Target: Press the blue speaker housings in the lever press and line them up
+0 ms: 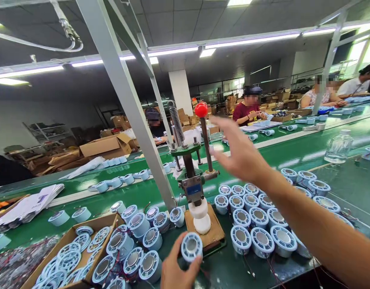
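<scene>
While both hands work at the press: scene in lines.
Left hand (175, 269): fingers grip one blue coil (191, 247), just before the wooden base (216, 233).
Right hand (240, 154): fingers spread, holding nothing, near the red knob (201, 109).
Press (192, 176): one.
Coils right (257, 224): about twenty on the counter (338, 188).
Box (67, 241): blue rings.

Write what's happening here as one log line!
left hand: holds blue coil | right hand: open, reaching toward red knob | hand press: on bench
</scene>
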`<state>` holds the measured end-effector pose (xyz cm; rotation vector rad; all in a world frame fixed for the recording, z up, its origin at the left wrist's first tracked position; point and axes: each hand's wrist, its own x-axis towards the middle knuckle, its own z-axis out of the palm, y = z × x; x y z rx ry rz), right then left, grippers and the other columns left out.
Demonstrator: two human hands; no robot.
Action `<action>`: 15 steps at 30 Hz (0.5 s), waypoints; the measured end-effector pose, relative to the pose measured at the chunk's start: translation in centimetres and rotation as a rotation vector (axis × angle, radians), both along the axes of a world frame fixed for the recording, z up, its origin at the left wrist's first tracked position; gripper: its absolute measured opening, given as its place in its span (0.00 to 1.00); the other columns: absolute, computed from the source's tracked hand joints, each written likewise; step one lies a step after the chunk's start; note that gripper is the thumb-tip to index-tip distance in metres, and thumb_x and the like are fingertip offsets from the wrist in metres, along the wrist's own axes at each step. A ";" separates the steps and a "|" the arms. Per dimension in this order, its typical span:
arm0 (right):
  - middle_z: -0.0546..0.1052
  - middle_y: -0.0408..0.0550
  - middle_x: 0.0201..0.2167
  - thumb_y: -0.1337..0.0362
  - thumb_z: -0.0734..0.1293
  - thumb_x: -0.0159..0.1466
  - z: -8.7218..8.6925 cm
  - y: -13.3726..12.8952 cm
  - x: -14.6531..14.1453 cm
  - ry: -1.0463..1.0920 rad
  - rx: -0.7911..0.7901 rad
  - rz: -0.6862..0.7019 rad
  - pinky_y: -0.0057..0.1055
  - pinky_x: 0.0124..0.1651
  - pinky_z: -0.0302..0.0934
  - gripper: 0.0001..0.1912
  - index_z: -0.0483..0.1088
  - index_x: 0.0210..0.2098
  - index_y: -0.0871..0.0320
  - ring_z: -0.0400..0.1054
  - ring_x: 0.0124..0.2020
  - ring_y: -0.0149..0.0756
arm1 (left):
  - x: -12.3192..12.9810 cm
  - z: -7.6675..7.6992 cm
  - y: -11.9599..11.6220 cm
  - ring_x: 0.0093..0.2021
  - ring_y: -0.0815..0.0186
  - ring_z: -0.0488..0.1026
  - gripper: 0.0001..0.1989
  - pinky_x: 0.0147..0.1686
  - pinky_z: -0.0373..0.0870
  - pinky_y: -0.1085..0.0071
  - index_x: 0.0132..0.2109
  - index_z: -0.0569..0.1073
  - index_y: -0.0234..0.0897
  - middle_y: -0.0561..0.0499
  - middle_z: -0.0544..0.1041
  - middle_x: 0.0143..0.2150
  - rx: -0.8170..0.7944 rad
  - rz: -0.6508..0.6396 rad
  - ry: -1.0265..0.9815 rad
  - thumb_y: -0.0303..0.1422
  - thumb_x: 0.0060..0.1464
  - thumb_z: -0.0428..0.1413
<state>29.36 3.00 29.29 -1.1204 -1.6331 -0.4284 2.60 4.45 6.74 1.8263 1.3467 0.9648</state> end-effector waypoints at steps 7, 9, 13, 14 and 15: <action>0.70 0.39 0.28 0.68 0.51 0.71 7.6 10.1 0.3 0.330 -0.045 0.129 0.26 0.41 0.63 0.18 0.70 0.44 0.69 0.64 0.22 0.17 | 5.3 3.9 5.4 0.50 0.52 0.75 0.28 0.54 0.70 0.56 0.53 0.72 0.31 0.40 0.78 0.51 -0.092 -0.249 -0.283 0.37 0.44 0.64; 0.69 0.38 0.27 0.68 0.52 0.70 7.1 10.8 0.1 0.338 -0.035 0.143 0.23 0.38 0.62 0.18 0.71 0.39 0.68 0.61 0.19 0.15 | 6.1 3.4 5.9 0.49 0.53 0.76 0.27 0.53 0.71 0.58 0.51 0.73 0.31 0.41 0.79 0.49 -0.101 -0.309 -0.311 0.36 0.43 0.64; 0.67 0.37 0.24 0.70 0.51 0.68 7.4 9.7 0.3 0.391 -0.064 0.149 0.24 0.38 0.61 0.19 0.71 0.38 0.71 0.63 0.20 0.16 | 6.2 1.7 6.2 0.50 0.53 0.75 0.26 0.54 0.70 0.59 0.51 0.72 0.32 0.41 0.78 0.50 -0.118 -0.358 -0.352 0.36 0.44 0.64; 0.67 0.38 0.24 0.71 0.50 0.68 7.3 8.4 0.2 0.403 -0.052 0.149 0.25 0.38 0.62 0.20 0.71 0.38 0.72 0.65 0.22 0.17 | 6.1 1.3 6.0 0.51 0.54 0.75 0.26 0.54 0.69 0.59 0.52 0.72 0.32 0.41 0.78 0.51 -0.116 -0.351 -0.355 0.36 0.46 0.64; 0.69 0.39 0.26 0.70 0.49 0.68 6.8 6.7 -0.1 0.401 -0.028 0.155 0.27 0.40 0.62 0.21 0.72 0.38 0.71 0.68 0.25 0.19 | 6.1 0.8 5.8 0.52 0.54 0.74 0.26 0.56 0.68 0.59 0.54 0.71 0.33 0.42 0.77 0.52 -0.111 -0.337 -0.355 0.35 0.46 0.63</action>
